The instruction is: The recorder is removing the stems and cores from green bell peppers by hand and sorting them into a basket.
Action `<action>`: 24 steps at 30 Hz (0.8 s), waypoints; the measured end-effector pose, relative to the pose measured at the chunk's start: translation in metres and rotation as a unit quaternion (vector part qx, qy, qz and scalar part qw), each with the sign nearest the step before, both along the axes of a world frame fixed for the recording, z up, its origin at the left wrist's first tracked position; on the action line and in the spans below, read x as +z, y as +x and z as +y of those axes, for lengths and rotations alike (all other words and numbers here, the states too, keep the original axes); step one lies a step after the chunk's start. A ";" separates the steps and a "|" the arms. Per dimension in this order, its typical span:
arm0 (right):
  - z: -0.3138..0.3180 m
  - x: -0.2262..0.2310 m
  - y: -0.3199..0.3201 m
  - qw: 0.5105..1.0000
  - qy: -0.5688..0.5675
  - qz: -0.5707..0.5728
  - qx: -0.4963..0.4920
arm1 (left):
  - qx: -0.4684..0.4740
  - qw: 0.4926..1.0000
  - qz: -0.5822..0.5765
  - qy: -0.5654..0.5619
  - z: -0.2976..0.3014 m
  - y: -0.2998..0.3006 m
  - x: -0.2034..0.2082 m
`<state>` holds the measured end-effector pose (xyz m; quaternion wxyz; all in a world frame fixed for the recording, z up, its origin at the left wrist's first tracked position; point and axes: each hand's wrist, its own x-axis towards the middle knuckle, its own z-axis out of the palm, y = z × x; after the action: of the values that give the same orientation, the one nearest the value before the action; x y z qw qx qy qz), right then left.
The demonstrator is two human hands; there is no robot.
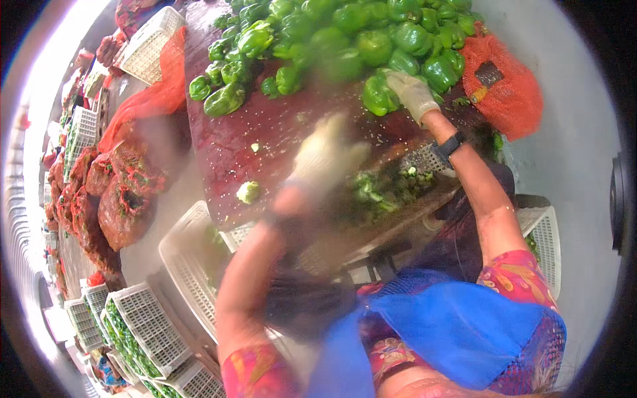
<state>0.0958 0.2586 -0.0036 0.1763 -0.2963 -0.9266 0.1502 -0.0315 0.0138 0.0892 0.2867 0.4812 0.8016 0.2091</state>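
Observation:
My right hand (413, 95), in a pale glove, has its fingers over a green bell pepper (379, 94) at the near edge of the pile. My left hand (326, 154), gloved too and smeared by motion, hovers over the dark red tabletop (229, 149). Its thumb stands apart from the fingers, and nothing shows in it. A large heap of green bell peppers (375, 45) covers the far side of the table. Green pepper scraps (375, 189) lie near the front edge, and a pale pepper core (248, 192) rests left of my left hand. Small seeds dot the surface.
An orange mesh sack (501, 86) sits at the table's right edge. White plastic crates stand below on the left (192, 249) and right (547, 249). Filled mesh sacks (126, 192) and crates of green produce (142, 331) stand farther left. A blue apron (458, 325) covers my front.

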 end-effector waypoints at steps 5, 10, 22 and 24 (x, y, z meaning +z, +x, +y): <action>-0.012 0.005 -0.003 0.998 -0.032 -0.037 0.049 | 0.074 0.988 -0.026 0.136 0.105 0.009 -0.053; -0.002 -0.014 -0.002 0.985 0.017 -0.100 0.136 | 0.045 0.992 0.027 0.117 0.125 0.008 -0.079; -0.018 0.030 0.007 0.874 -0.465 -0.124 0.070 | 0.076 0.986 0.010 0.146 0.075 0.028 -0.075; -0.017 0.020 0.006 0.853 -0.514 -0.083 0.021 | 0.053 0.984 -0.021 0.171 0.079 0.015 -0.076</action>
<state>0.1022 0.2416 0.0165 -0.0819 -0.3369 -0.7341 0.5838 -0.0162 0.0927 0.0128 0.2056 0.4754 0.7723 0.3679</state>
